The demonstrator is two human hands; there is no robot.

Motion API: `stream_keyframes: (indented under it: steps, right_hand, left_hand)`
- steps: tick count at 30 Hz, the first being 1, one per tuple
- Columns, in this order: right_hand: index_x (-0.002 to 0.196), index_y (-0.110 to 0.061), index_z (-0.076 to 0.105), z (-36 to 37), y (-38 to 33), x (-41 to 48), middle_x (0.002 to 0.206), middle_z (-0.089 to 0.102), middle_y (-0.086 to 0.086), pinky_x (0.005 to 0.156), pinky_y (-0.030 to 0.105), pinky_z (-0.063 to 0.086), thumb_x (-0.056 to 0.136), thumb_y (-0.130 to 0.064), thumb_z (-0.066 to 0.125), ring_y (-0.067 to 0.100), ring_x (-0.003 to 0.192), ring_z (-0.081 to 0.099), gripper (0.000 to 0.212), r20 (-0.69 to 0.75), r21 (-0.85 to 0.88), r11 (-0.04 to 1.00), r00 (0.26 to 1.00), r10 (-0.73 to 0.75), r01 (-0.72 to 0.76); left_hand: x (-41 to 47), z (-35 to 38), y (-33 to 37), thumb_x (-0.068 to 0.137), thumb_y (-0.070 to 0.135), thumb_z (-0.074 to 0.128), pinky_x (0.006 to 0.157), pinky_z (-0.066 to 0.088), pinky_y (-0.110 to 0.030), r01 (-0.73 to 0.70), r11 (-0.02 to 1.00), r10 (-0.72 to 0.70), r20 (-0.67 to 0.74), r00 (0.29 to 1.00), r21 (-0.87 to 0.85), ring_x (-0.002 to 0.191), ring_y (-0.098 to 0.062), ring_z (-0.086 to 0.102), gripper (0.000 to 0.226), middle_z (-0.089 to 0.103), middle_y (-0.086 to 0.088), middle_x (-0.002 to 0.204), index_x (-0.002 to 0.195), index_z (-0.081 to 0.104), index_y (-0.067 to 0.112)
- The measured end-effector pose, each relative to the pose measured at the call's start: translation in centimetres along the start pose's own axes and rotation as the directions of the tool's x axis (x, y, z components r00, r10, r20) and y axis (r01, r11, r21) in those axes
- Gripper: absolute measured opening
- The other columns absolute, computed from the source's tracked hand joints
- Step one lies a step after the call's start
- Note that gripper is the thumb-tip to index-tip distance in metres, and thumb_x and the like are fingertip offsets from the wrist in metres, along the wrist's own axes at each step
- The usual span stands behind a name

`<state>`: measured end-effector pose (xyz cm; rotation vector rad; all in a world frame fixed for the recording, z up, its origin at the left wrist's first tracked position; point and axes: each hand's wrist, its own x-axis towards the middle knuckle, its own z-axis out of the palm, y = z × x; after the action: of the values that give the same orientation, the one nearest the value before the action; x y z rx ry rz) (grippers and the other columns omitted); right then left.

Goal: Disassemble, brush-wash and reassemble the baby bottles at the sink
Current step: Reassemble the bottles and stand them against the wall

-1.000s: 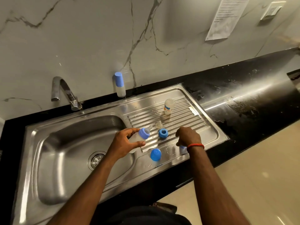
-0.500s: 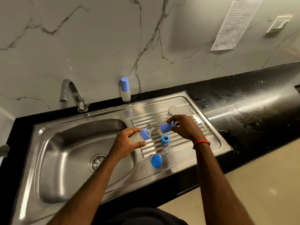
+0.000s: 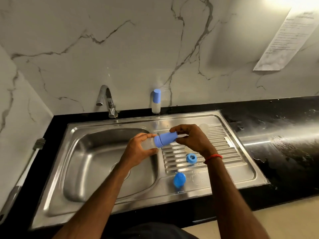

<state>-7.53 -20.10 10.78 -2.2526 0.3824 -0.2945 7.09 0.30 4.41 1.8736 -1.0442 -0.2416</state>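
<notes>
I see the blue cylindrical cap (image 3: 170, 138) has met the clear plastic bottle (image 3: 147, 145). The right hand (image 3: 195, 140) pinches the cap, the left hand (image 3: 138, 152) grips the bottle, between both, above the ribbed steel drainer (image 3: 224, 152).

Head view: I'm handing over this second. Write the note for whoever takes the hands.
Left hand grips a clear bottle above the sink.
Right hand pinches the blue cap, which sits against the bottle's collar; I cannot tell if it is fully seated.
Loose on the drainboard: a blue ring, a second blue cap near the front, and a second bottle partly behind the right hand.
Done: one capped bottle stands at the wall.
Left: finish this cap, then assemble the loose parts.
</notes>
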Motion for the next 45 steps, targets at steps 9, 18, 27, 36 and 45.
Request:
stream_keyframes:
  steps: [9, 18, 27, 36, 45]
  right_hand:
    - [0.114, -0.022, 0.072, 1.7, -0.6, 2.2, 0.111, 0.073, -0.007, 0.086, 0.010, 0.050, 0.078, 0.004, 0.078, 0.004, 0.103, 0.068, 0.044, 0.075, 0.050, 0.998, 0.996, -0.045, 0.042]
    - [0.117, -0.014, 0.072, 2.5, -1.1, 3.8, 0.111, 0.074, -0.004, 0.088, 0.012, 0.050, 0.076, 0.002, 0.080, 0.004, 0.104, 0.068, 0.044, 0.119, 0.132, 0.990, 0.990, -0.073, 0.057]
    - [0.125, -0.016, 0.068, 3.6, -2.4, 5.5, 0.112, 0.074, 0.001, 0.090, 0.024, 0.056, 0.083, -0.009, 0.078, 0.010, 0.095, 0.073, 0.045, 0.138, 0.145, 0.988, 0.988, -0.065, 0.045]
    - [0.123, -0.003, 0.065, 5.1, -4.4, 6.4, 0.106, 0.073, 0.014, 0.080, 0.032, 0.062, 0.093, -0.020, 0.067, 0.018, 0.082, 0.076, 0.034, 0.145, 0.190, 0.982, 0.989, -0.010, -0.018]
    - [0.130, -0.016, 0.057, 6.2, -4.3, 6.1, 0.108, 0.069, 0.011, 0.075, 0.038, 0.063, 0.091, -0.033, 0.069, 0.023, 0.087, 0.074, 0.044, 0.126, 0.319, 0.945, 0.991, 0.035, -0.074]
  left_hand:
    - [-0.3, -1.9, -0.4, 0.069, 0.021, 0.089, 0.089, 0.052, -0.021, 0.011, 1.000, -0.010, -0.062, 0.998, 0.005, 0.106, -0.009, 0.063, 0.061, 0.065, 0.007, 0.117, 0.126, 0.068, 0.024]
    - [-0.1, -3.0, -1.2, 0.068, 0.026, 0.093, 0.086, 0.053, -0.020, 0.035, 0.999, -0.037, -0.089, 0.995, -0.030, 0.103, -0.008, 0.065, 0.058, 0.067, 0.007, 0.113, 0.122, 0.070, 0.022]
    - [-0.1, -3.6, -1.5, 0.074, 0.019, 0.089, 0.085, 0.050, -0.012, 0.076, 0.989, -0.093, -0.136, 0.986, -0.126, 0.101, -0.002, 0.065, 0.056, 0.067, 0.018, 0.108, 0.127, 0.069, 0.015]
    - [-0.2, -5.0, -1.5, 0.072, 0.024, 0.090, 0.083, 0.051, -0.015, 0.025, 0.998, -0.036, -0.188, 0.982, -0.061, 0.098, -0.001, 0.062, 0.055, 0.064, 0.021, 0.107, 0.122, 0.069, 0.019]
    - [0.1, -4.9, -1.5, 0.071, 0.030, 0.090, 0.079, 0.052, -0.014, 0.083, 0.988, -0.109, -0.201, 0.974, -0.131, 0.097, -0.005, 0.063, 0.057, 0.065, 0.009, 0.108, 0.124, 0.068, 0.022]
